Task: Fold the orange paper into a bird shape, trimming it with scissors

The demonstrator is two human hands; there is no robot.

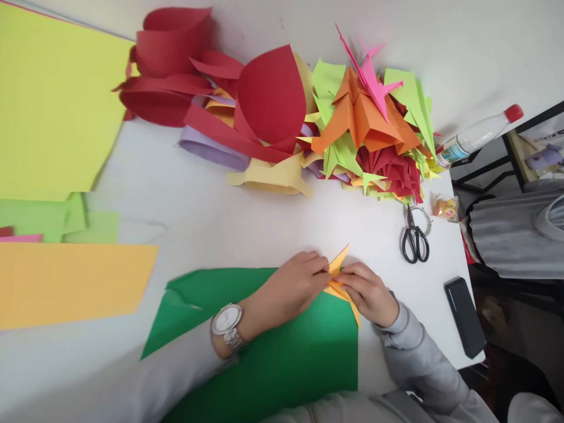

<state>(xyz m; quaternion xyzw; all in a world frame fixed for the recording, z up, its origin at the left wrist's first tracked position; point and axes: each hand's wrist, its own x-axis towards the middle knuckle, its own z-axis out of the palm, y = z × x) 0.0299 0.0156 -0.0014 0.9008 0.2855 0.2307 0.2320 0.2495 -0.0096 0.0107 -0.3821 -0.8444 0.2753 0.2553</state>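
Between my two hands is a folded piece of orange-yellow paper [339, 260], with one pointed end sticking up and another reaching down to the right. My left hand [304, 282], with a watch [227, 320] at the wrist, pinches it from the left side. Fingers of my right hand [368, 291] are closed on its right side. Fingertips cover the middle of the folds. Under my hands and left forearm lies a large green sheet [308, 346] on the white table.
Folded paper pieces [370, 129] are piled at the back, beside curled red paper [271, 97]. Yellow sheets [53, 106] and an orange sheet [70, 282] lie left. On the right are scissors [414, 238], a tape roll [422, 220], a bottle [476, 135] and a black phone [465, 317].
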